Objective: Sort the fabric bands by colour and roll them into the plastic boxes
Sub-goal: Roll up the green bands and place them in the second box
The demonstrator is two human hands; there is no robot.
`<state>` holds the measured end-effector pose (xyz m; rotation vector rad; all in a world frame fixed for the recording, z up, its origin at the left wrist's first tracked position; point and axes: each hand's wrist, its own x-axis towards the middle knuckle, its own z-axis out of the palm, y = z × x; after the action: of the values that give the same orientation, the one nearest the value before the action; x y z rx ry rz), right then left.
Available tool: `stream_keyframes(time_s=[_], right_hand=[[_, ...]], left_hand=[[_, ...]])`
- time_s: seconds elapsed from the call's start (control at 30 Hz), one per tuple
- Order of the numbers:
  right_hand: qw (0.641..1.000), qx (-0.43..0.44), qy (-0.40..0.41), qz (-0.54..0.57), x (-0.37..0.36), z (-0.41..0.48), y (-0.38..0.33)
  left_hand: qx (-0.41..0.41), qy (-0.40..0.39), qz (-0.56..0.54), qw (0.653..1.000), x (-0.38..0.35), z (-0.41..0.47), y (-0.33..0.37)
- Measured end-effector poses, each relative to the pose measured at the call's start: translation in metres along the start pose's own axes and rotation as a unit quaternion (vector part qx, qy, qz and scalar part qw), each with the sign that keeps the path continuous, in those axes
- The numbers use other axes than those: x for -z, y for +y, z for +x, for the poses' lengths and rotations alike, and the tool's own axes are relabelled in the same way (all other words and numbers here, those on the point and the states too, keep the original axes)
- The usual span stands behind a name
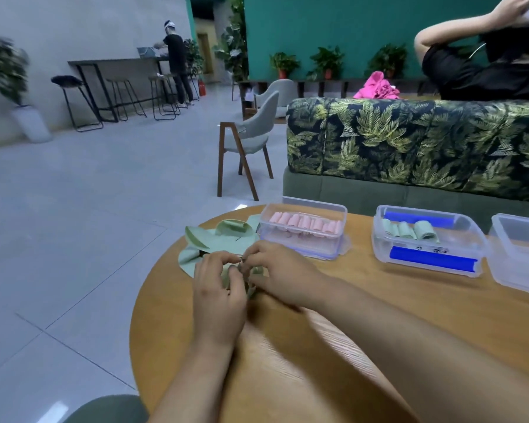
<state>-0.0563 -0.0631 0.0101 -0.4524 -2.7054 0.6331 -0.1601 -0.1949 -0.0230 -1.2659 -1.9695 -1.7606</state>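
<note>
**Both hands pinching a green band at table edge, left of pink box**

Left hand (217, 297) and right hand (283, 273) are close together, fingertips nearly meeting. The fingers of both are curled in and pinch one green band (226, 277). The band is bunched between them, mostly hidden; can't tell how far it is rolled. Both forearms lie across the round wooden table (318, 346).

Places relative to the pink box (306, 244), a clear plastic box, lid off:
- Inside it: a row of pink rolls (306, 224), packed side by side.
- Just left of it, touching the hands' far side: a loose pile of green bands (217, 239), curled and overlapping, reaching the table's left edge.
- In front and left of it: the hands with the held band, near but not touching the box.
- Right of it, with a gap: the second clear box (382, 251) with blue clips on its long sides, holding a few green rolls (409, 230).
- Further right, at the frame edge: a third clear box (519, 254), cut off, contents not readable.
- Behind it: a leaf-print sofa (409, 138), with another person (486, 65) up on its back and a pink cloth (377, 87) beside them.
- Behind and left: a grey chair (251, 138) on the tile floor.
</note>
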Motion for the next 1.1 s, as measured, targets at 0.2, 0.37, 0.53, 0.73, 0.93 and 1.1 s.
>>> stream_keyframes(time_s=[0.2, 0.37, 0.53, 0.73, 0.93, 1.1], right_hand=[[0.999, -0.018, -0.007, 0.039, 0.007, -0.022, 0.007], [1.000, 0.002, 0.009, 0.012, -0.009, -0.046, 0.013], [0.995, -0.052, 0.078, 0.013, 0.006, -0.063, 0.019], [0.975, -0.133, 0.170, 0.059, 0.056, -0.137, 0.037], [0.950, -0.234, 0.204, 0.031, 0.097, -0.267, 0.066], [0.903, -0.295, 0.312, 0.014, 0.109, -0.350, 0.072]], left_hand=[[0.048, -0.075, -0.010, 0.996, -0.007, -0.004, -0.002], [0.046, -0.083, -0.026, 0.995, -0.009, -0.008, 0.003], [0.006, -0.119, -0.010, 0.993, -0.009, -0.014, 0.009], [-0.150, -0.185, 0.024, 0.971, -0.019, -0.029, 0.026], [-0.304, -0.318, 0.041, 0.897, -0.052, -0.057, 0.052], [-0.285, -0.373, 0.036, 0.882, -0.086, -0.070, 0.076]])
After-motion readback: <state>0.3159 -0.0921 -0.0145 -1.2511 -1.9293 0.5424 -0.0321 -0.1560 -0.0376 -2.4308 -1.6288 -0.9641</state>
